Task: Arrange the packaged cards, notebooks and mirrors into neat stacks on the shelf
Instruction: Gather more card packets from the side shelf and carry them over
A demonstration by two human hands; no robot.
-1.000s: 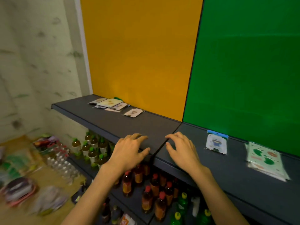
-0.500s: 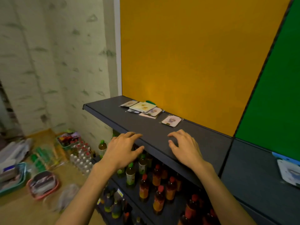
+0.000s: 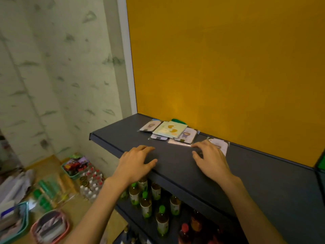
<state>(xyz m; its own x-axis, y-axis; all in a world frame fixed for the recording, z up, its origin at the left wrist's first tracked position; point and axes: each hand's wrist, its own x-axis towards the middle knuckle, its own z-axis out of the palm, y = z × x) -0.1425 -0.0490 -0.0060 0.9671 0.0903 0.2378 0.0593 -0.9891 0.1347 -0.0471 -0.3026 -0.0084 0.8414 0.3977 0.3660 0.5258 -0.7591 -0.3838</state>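
A dark grey metal shelf (image 3: 175, 161) is running along a mustard-yellow back panel (image 3: 219, 67), with a pale marbled wall (image 3: 52, 67) standing to its left. Near the back of the shelf, a loose pile of packaged items is lying against the panel: a pale green notebook (image 3: 170, 129) printed with orange-yellow shapes is sitting on top, overlapping a small packaged card with a cartoon figure (image 3: 150, 125) to its left, another such card (image 3: 187, 135) to its right, and a third (image 3: 159, 137) peeking out at the front edge; a green item (image 3: 178, 121) is showing behind the notebook. A clear wrapped flat packet (image 3: 179, 143) is lying just in front of the pile. Any writing on these packages is too blurred to read. A separate white packaged card (image 3: 219, 146) is lying to the right of the pile, partly hidden by the right hand (image 3: 211, 161), whose fingers are spreading loosely, their tips just beside the clear packet and over that card; whether they are touching cannot be told. The left hand (image 3: 136, 162) is hovering palm-down over the shelf's front edge, fingers relaxed and slightly parted, holding nothing. Below, bottled drinks with green caps (image 3: 146, 205) and red caps (image 3: 184, 228) are standing on a lower shelf, labels unreadable. On the wooden floor (image 3: 73, 208) at the left, a teal basket (image 3: 73, 168) of goods, a pack of small bottles (image 3: 91, 184) and a pink tub (image 3: 51, 228) are sitting.
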